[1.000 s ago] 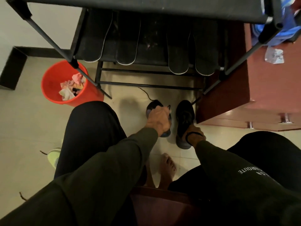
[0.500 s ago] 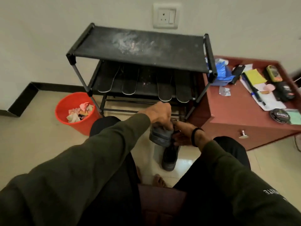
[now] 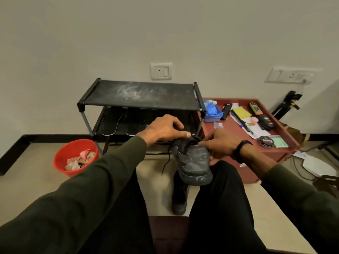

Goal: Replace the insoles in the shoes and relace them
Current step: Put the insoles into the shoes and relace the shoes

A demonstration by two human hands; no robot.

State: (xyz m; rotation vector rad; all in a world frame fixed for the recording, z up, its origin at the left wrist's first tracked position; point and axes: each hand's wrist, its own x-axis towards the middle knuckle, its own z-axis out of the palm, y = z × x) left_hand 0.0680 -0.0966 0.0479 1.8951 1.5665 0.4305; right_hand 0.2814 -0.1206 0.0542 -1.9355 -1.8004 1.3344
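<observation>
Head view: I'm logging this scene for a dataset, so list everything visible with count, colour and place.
shoe: 1, black, held above the lap
second shoe: 1, black, on the floor between the legs
insoles: several, black, lower rack shelf
shoe rack: 1, black, against the wall
bucket: 1, red, floor left of the rack, holding scraps
side table: 1, reddish brown, right of the rack, cluttered
wall sockets: 2, white, wall
left hand: at the shoe's opening
right hand: gripping the shoe

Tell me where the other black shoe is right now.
The other black shoe stands on the floor at lower centre of the head view, between the person's knees, directly below the held shoe and in front of the black rack.
</observation>
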